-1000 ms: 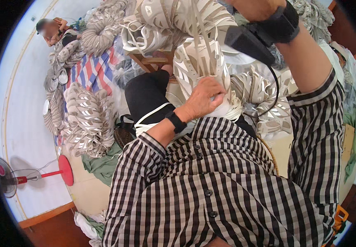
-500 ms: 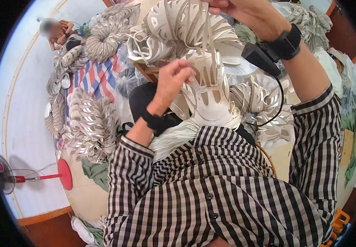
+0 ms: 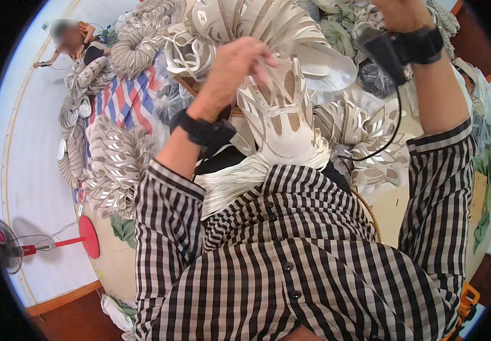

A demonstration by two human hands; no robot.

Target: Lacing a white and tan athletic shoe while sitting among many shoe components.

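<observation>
A cream and beige shoe upper (image 3: 284,133) stands toe-down against my lap, its eyelet side facing me. My left hand (image 3: 240,65) is over the top of this upper, beside its tongue and a pale lace (image 3: 282,85). The fingers are bent and smeared by motion, so whether they grip the lace is unclear. Far up at the right, my right hand (image 3: 402,14) is raised, with its fingers cut off by the picture's edge. A bundle of white laces (image 3: 228,190) lies across my lap under the upper.
Nested rows of shoe uppers (image 3: 240,20) stand just beyond, with more stacks at the left (image 3: 117,162) and right (image 3: 342,122). A striped sheet (image 3: 126,105) covers the floor at left. A red-stemmed fan (image 3: 66,242) stands lower left. Another person (image 3: 78,42) sits at the far left.
My right hand has moved right and out past the top edge. My left hand has risen to the top of the upper. The lace that stretched upward no longer shows taut.
</observation>
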